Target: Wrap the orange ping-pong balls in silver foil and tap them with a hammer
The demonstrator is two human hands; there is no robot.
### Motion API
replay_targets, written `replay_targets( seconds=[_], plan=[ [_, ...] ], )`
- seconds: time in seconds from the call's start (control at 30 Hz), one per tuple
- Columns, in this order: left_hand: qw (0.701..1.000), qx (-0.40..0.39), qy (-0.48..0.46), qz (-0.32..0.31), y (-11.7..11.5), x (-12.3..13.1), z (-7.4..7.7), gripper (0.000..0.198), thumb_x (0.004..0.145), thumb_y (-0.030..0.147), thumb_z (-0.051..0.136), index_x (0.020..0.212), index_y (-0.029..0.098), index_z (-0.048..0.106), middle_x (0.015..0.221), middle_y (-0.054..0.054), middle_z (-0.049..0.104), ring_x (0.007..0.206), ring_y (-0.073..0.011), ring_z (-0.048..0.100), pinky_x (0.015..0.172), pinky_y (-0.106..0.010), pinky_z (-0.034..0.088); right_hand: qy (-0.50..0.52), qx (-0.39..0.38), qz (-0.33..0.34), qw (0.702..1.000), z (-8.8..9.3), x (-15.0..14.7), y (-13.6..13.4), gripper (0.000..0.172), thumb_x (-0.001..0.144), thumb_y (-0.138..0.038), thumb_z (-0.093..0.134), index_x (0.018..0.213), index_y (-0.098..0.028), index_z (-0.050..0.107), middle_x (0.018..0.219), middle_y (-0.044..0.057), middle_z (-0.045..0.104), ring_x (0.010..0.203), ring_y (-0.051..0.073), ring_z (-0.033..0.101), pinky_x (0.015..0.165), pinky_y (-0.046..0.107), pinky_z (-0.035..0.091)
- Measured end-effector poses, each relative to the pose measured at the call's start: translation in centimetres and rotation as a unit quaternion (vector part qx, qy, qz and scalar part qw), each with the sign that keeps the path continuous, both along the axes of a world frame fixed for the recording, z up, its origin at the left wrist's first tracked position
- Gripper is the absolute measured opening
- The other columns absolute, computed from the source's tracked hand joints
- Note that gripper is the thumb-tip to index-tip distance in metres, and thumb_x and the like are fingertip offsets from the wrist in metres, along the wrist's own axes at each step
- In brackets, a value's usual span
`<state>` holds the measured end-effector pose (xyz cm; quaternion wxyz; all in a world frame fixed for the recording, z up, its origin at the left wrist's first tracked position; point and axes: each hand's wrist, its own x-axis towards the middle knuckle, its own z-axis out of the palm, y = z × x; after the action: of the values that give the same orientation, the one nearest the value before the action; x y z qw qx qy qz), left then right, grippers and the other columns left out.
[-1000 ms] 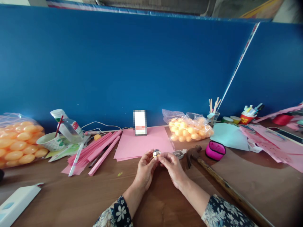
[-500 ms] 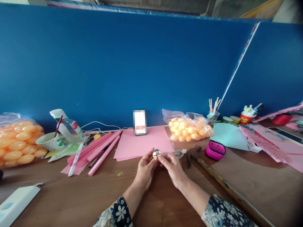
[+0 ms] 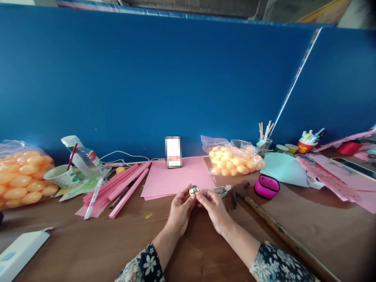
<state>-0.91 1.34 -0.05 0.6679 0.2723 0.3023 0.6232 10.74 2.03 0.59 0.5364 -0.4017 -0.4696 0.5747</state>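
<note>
Between my fingertips is a small shiny metallic ball (image 3: 194, 190), held over the table just in front of the pink paper sheets (image 3: 176, 176). My left hand (image 3: 179, 209) pinches it from the left with thumb and fingers. From the right, my right hand (image 3: 214, 207) grips it too, thumb and index finger pressed together at its lower edge. Behind my right hand lies a small clear packet (image 3: 222, 191), partly hidden. A claw hammer (image 3: 258, 209) with a worn wooden handle rests to the right of that hand.
Bags of orange balls stand at the back (image 3: 235, 160) and far left (image 3: 26, 176). Pink paper strips (image 3: 123, 186), a paper cup (image 3: 61, 176) and a plastic bottle (image 3: 88, 156) are left. A magenta band (image 3: 267, 187) sits right, before a light blue sheet (image 3: 283, 169).
</note>
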Motion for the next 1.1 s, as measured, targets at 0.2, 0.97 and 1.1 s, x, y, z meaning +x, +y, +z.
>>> replay_targets(
  seconds=[0.2, 0.97, 1.1],
  plan=[
    [1.0, 0.002, 0.001, -0.002, 0.03, -0.03, -0.03, 0.046, 0.067, 0.019, 0.069, 0.111, 0.018, 0.057, 0.104, -0.008, 0.065, 0.092, -0.0172, 0.06, 0.084, -0.029, 0.046, 0.005, -0.001, 0.003, 1.0, 0.0, 0.07, 0.05, 0.026, 0.068, -0.041, 0.067, 0.075, -0.016, 0.061, 0.075, 0.002, 0.063, 0.07, 0.015, 0.055, 0.062, 0.025, 0.045],
    [1.0, 0.0, 0.005, -0.002, 0.06, 0.0, -0.05, 0.046, 0.068, 0.017, 0.068, 0.113, 0.019, 0.056, 0.105, -0.008, 0.065, 0.094, -0.0165, 0.06, 0.088, -0.029, 0.043, 0.005, -0.002, 0.009, 1.0, -0.1, 0.08, 0.02, 0.023, 0.07, -0.038, 0.066, 0.076, -0.017, 0.061, 0.074, 0.002, 0.062, 0.071, 0.015, 0.055, 0.063, 0.025, 0.043],
    [1.0, -0.004, 0.014, 0.002, -0.02, 0.06, 0.15, 0.047, 0.068, 0.018, 0.068, 0.114, 0.019, 0.056, 0.105, -0.008, 0.065, 0.094, -0.0162, 0.06, 0.088, -0.028, 0.043, 0.005, -0.011, 0.016, 1.0, 0.12, 0.09, -0.04, 0.021, 0.071, -0.037, 0.065, 0.076, -0.017, 0.061, 0.075, 0.002, 0.062, 0.072, 0.015, 0.054, 0.063, 0.025, 0.043]
  ],
)
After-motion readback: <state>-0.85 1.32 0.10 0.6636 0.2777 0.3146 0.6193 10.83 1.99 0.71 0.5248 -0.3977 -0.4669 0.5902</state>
